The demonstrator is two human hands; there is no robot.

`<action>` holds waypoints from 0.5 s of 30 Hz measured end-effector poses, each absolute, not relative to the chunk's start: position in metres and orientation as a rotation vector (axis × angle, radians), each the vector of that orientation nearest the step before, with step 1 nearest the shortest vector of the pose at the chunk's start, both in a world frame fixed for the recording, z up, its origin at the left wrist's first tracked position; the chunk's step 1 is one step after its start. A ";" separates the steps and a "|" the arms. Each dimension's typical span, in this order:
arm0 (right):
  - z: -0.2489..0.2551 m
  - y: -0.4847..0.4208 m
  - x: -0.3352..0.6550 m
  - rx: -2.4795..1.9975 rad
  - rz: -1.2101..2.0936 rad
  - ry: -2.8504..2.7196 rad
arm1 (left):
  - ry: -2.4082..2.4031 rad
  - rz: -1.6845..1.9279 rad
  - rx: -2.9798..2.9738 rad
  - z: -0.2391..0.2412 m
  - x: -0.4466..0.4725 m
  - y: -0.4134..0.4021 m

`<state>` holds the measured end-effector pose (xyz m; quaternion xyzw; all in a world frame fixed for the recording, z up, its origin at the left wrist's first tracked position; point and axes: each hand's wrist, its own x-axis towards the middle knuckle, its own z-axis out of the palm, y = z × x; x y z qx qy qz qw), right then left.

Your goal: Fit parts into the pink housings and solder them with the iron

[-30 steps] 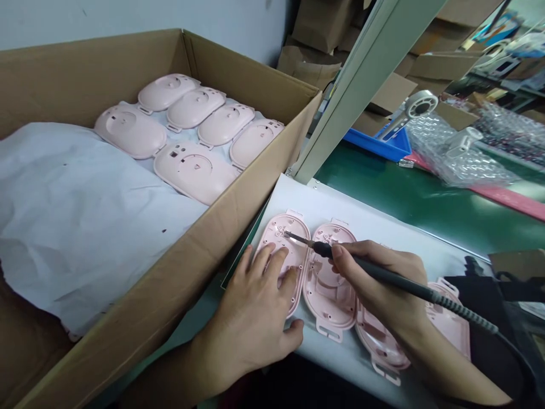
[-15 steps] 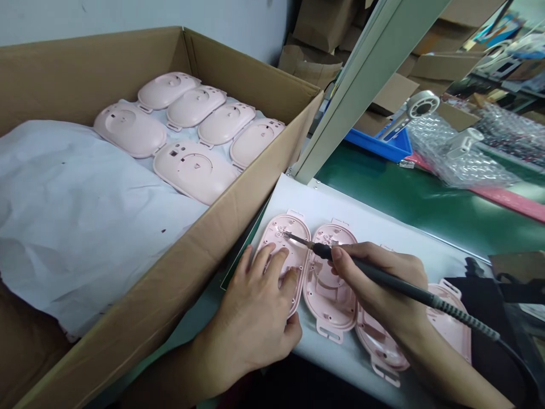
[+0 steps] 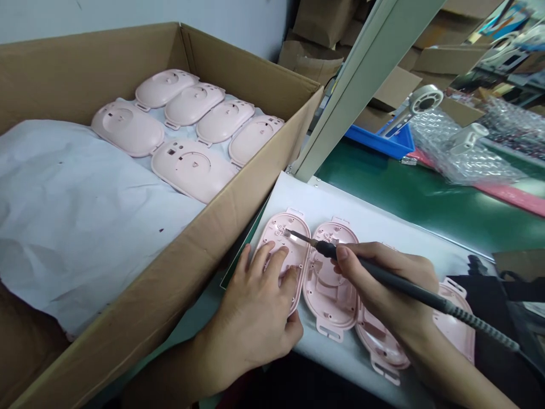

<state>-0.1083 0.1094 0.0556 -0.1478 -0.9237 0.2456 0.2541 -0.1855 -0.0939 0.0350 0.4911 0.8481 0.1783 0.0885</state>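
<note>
The left hand [image 3: 251, 312] lay spread, pressing down the pink plastic casing [image 3: 298, 250] at the white board's [image 3: 340, 210] left corner; the right hand [image 3: 383, 284] pinched a corded soldering iron [image 3: 409, 289], its tip at the casing's top end; lifting that tip clear seemed the next call.

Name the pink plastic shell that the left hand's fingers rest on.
The leftmost hollow-side-up pink plastic shell on the white sheet, under the left hand; the other upturned shells lie to its right, clear of those fingers.
</note>
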 end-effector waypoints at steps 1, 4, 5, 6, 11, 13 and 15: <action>0.055 0.110 -0.108 -0.403 0.674 -2.520 | 2.523 0.529 1.462 0.035 -0.186 -0.094; 0.051 0.112 -0.107 -0.418 0.679 -2.566 | 2.524 0.522 1.464 0.035 -0.186 -0.093; 0.049 0.113 -0.107 -0.416 0.671 -2.578 | 2.524 0.521 1.466 0.036 -0.186 -0.093; 0.048 0.113 -0.107 -0.412 0.659 -2.585 | 2.522 0.519 1.465 0.036 -0.186 -0.093; 0.047 0.114 -0.106 -0.418 0.646 -2.592 | 2.528 0.519 1.456 0.035 -0.185 -0.093; 0.048 0.113 -0.106 -0.417 0.644 -2.593 | 2.529 0.519 1.454 0.035 -0.185 -0.093; 0.050 0.112 -0.107 -0.402 0.640 -2.589 | 2.526 0.519 1.448 0.035 -0.185 -0.093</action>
